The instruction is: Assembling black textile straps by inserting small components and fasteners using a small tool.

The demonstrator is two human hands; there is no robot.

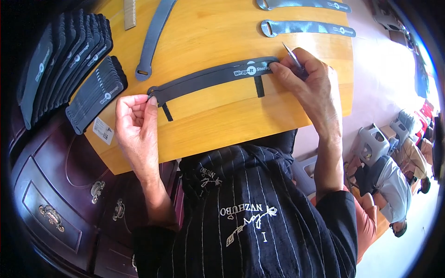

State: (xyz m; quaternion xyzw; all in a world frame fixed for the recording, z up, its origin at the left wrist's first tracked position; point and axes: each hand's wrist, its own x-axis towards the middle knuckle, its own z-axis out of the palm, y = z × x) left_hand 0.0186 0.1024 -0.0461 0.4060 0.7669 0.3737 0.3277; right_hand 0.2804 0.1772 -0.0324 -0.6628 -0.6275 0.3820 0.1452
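Observation:
A long dark grey hook-and-loop strap with a white printed label stretches between my hands above the wooden table. A line runs lengthwise along it; whether it is one strap or two layers I cannot tell. At its left end, my left hand pinches the tip by a small loop. My right hand pinches the other end between thumb and fingers. A slim pointed metal tool also sits in that hand, its tip pointing away from me; its handle is hidden. Two short black strips lie below the strap.
Stacked straps lie at the table's left edge, beside a larger stack. Single straps lie at the far side and far right. A dark wooden cabinet stands left. Stools and other people are at the right.

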